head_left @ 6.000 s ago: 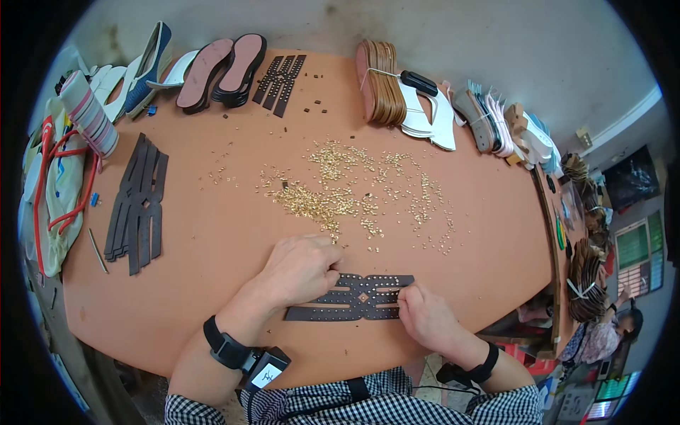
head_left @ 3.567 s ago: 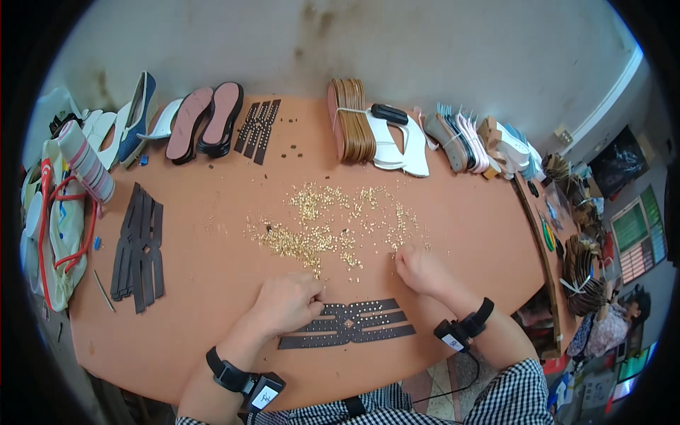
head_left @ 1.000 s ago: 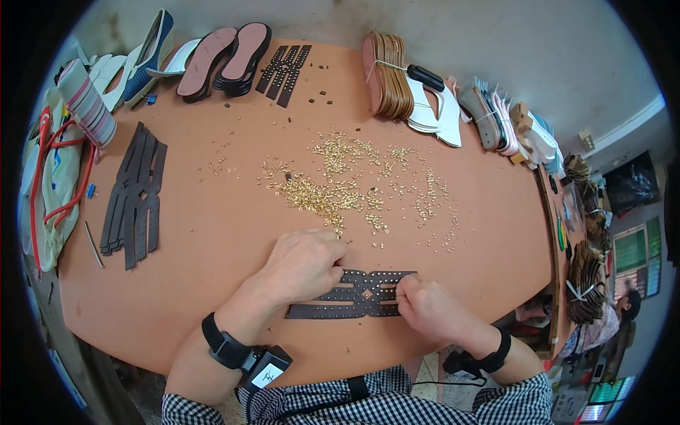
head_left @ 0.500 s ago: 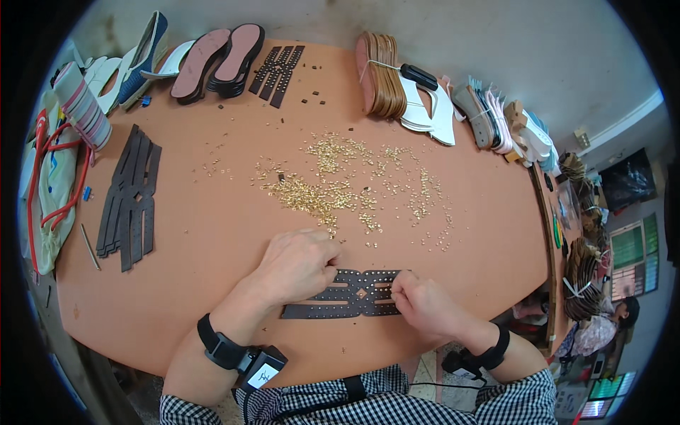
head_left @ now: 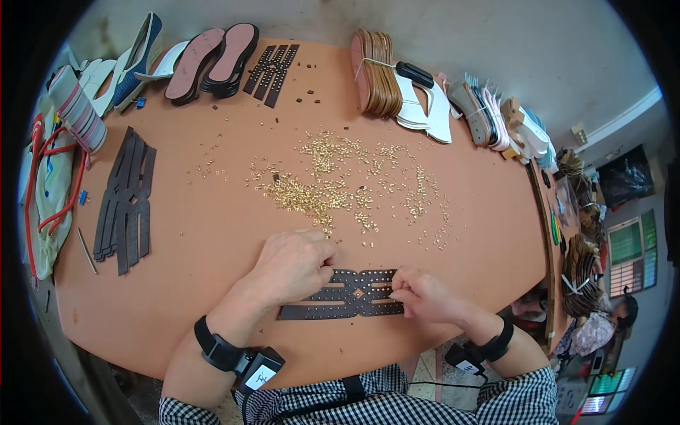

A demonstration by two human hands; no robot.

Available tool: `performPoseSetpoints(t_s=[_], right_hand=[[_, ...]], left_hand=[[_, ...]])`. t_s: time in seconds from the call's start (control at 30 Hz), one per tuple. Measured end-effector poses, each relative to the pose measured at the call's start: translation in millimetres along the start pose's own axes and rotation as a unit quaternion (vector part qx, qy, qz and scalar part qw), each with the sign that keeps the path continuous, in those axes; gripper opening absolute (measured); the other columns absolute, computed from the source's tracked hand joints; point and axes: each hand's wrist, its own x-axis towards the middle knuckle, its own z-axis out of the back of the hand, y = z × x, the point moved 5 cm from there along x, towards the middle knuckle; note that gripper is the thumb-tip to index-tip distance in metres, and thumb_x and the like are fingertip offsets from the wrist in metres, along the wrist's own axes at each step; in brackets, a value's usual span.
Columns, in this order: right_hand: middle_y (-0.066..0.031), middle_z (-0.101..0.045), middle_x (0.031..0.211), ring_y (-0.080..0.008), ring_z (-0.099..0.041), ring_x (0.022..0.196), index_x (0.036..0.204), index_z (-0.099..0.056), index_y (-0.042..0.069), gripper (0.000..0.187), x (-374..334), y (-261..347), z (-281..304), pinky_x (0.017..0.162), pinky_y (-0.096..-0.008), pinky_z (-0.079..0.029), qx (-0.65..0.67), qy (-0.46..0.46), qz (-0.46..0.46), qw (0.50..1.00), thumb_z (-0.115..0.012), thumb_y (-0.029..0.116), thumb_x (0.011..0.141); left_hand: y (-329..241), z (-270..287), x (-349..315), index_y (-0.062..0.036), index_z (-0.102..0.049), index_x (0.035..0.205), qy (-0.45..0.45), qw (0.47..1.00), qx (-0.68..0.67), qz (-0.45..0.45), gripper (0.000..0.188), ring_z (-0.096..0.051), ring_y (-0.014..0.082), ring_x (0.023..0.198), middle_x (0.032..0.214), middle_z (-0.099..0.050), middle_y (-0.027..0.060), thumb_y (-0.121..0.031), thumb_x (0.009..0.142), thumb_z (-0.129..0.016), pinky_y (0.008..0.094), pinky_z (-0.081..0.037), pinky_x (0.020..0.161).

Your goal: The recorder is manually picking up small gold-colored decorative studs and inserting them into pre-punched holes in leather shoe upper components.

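A dark brown slotted shoe-upper piece [head_left: 354,309], dotted with small metal studs, lies flat near the table's front edge. Over its upper left part, my left hand [head_left: 297,263] is closed, fingers curled down and fingertips tucked from sight; what they hold, if anything, is hidden. At the piece's right end my right hand [head_left: 428,292] is closed, thumb and forefinger pinched against the strap ends. A scattered heap of tiny gold studs [head_left: 304,202] spreads on the table just beyond my left hand.
Plain dark upper pieces [head_left: 126,205] lie stacked at left, with a thin metal rod [head_left: 87,251] beside them. At the back are a studded upper [head_left: 272,74], pink-topped soles [head_left: 234,57] and a tied bundle of insoles [head_left: 375,74]. A person [head_left: 595,333] is at far right.
The view has shifted slightly. My right hand's fingers have moved a little at the strap ends; my left hand stays in nearly the same place.
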Motion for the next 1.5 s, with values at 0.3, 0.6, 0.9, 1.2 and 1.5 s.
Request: performPoseSetpoints(t_s=[0.3, 0.6, 0.9, 1.2, 1.5], right_hand=[[-0.0069, -0.059, 0.068, -0.0144, -0.061, 0.055, 0.092, -0.053, 0.000, 0.013, -0.7, 0.7, 2.0, 0.051, -0.0288, -0.048, 0.033, 0.006, -0.017, 0.999, -0.058, 0.012, 0.093], [-0.0026, -0.058, 0.063, -0.0102, -0.058, 0.053, 0.088, -0.053, 0.004, 0.013, 0.9, 5.6, 0.6, 0.049, -0.0264, -0.045, -0.010, 0.008, -0.032, 0.999, -0.061, 0.014, 0.091], [-0.0100, -0.061, 0.065, -0.0228, -0.063, 0.059, 0.085, -0.055, 0.004, 0.015, 2.8, 2.0, 0.0, 0.054, -0.0350, -0.048, -0.106, -0.040, 0.069, 0.991, -0.063, 0.016, 0.087], [-0.0159, -0.062, 0.077, -0.0330, -0.061, 0.074, 0.086, -0.054, 0.002, 0.019, 6.4, 0.8, -2.6, 0.065, -0.0404, -0.048, -0.134, -0.056, 0.089, 0.985, -0.065, 0.018, 0.085], [-0.0037, -0.059, 0.061, -0.0106, -0.058, 0.048, 0.080, -0.055, 0.004, 0.018, 12.2, -5.4, 2.8, 0.044, -0.0283, -0.044, 0.004, 0.014, -0.047, 0.999, -0.069, 0.014, 0.085]], left_hand=[[1.4, -0.5, -0.6, -0.0086, -0.064, 0.076, 0.009, 1.000, 0.004, 0.009, 0.008, -0.062, 0.0243, 0.074, 0.075, -0.063, 0.0050, -0.015, 0.070, -0.066, 0.0376, -0.048, 0.064], [0.2, 1.5, -0.5, -0.0095, -0.065, 0.076, 0.013, 1.000, 0.006, 0.007, 0.009, -0.062, 0.0251, 0.074, 0.076, -0.062, 0.0056, -0.015, 0.070, -0.067, 0.0373, -0.048, 0.062], [-3.0, 1.5, 1.2, -0.0094, -0.063, 0.076, 0.020, 1.000, -0.004, 0.006, 0.008, -0.061, 0.0255, 0.074, 0.075, -0.061, 0.0053, -0.013, 0.069, -0.066, 0.0383, -0.048, 0.062], [-5.6, 4.6, 0.9, -0.0083, -0.064, 0.076, -0.002, 1.000, 0.005, -0.005, 0.009, -0.062, 0.0243, 0.070, 0.073, -0.061, 0.0055, -0.012, 0.069, -0.068, 0.0360, -0.048, 0.060], [-2.9, 1.0, 0.6, -0.0081, -0.063, 0.075, 0.003, 1.000, -0.010, 0.002, 0.008, -0.062, 0.0243, 0.072, 0.074, -0.061, 0.0055, -0.012, 0.069, -0.067, 0.0365, -0.049, 0.061]])
